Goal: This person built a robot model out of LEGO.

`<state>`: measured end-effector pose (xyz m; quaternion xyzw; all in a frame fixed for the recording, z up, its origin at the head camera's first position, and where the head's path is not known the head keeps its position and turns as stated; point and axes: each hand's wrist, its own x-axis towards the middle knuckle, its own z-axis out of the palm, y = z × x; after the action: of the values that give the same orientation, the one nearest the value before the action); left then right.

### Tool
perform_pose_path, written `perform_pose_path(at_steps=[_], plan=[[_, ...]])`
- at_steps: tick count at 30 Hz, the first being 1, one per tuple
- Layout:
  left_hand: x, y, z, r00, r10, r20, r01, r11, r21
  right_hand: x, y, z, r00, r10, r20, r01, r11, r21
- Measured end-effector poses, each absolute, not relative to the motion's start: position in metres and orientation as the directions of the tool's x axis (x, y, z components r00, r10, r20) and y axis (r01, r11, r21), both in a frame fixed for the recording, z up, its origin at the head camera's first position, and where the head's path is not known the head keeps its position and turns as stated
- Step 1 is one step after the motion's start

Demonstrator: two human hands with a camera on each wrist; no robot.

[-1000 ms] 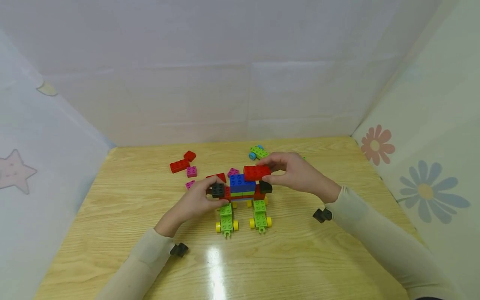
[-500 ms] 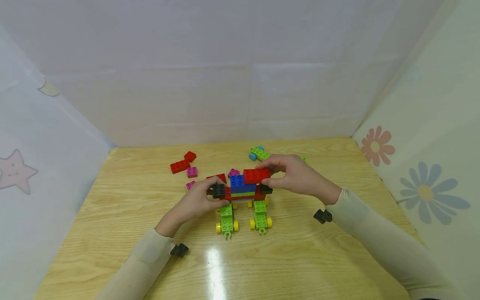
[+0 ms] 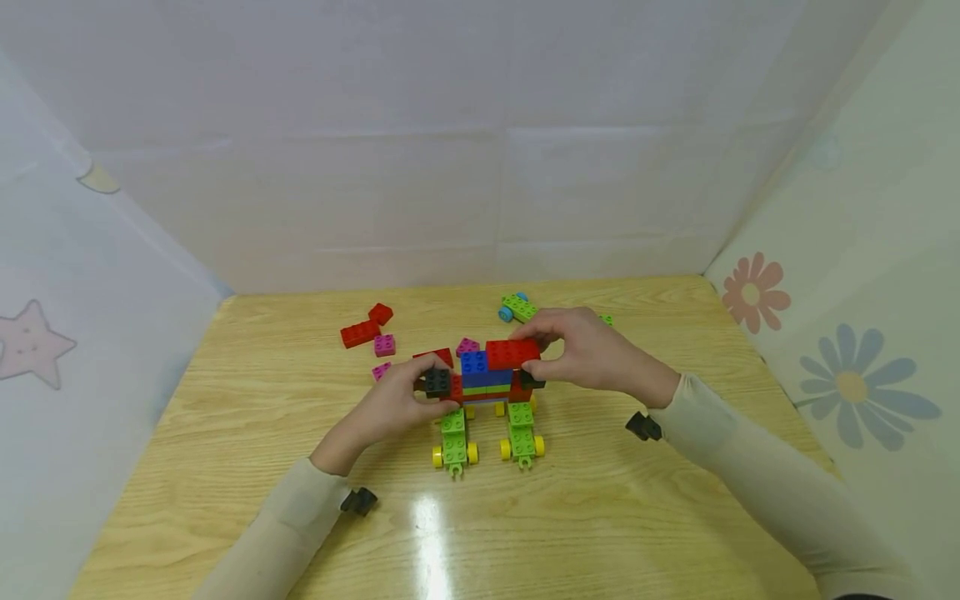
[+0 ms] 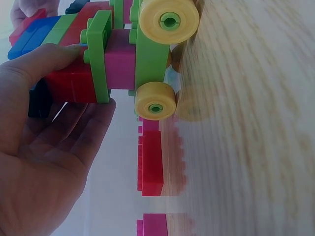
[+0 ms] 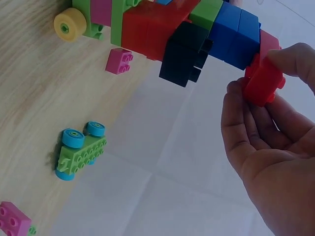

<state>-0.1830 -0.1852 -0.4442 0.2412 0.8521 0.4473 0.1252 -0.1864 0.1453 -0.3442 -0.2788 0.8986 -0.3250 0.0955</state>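
Note:
A toy-brick build stands mid-table on two green wheeled bases point(image 3: 454, 440) with yellow wheels. Above them come red, green and blue layers, with a black brick point(image 5: 183, 54) jutting from the right end. My left hand point(image 3: 393, 404) grips the build's left end, thumb in front and fingers behind, around the red brick point(image 4: 74, 84) and black brick point(image 3: 437, 382) there. At the top right, my right hand point(image 3: 588, 350) pinches a long red brick point(image 3: 512, 353) between thumb and fingers. That brick sits over the right part of the blue bricks point(image 3: 475, 363) and overhangs them to the right.
Behind the build lie a green wheeled base point(image 3: 520, 307) with blue wheels and a pink brick point(image 3: 467, 345). Loose red bricks point(image 3: 360, 334) and pink bricks point(image 3: 384, 345) are scattered at the back left. Fabric walls border the wooden table point(image 3: 600, 517).
My right hand has lowered slightly, bringing the long red brick down onto the blue bricks. The left hand keeps its grip in the same place.

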Motion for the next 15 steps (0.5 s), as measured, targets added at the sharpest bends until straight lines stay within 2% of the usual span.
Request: perform_pose_path(at_steps=[8, 15], plan=[[-0.1825, -0.1868, -0.4455, -0.855, 0.519, 0.005, 0.296, 0.48, 0.826, -0.1879, 0.1416, -0.3387, -0.816, -0.578, -0.001, -0.463, 0.655, -0.597], [-0.1832, -0.1874, -0.446, -0.853, 0.522, 0.004, 0.299, 0.48, 0.825, -0.1869, 0.1384, -0.3435, -0.85, -0.525, -0.037, -0.38, 0.662, -0.646]])
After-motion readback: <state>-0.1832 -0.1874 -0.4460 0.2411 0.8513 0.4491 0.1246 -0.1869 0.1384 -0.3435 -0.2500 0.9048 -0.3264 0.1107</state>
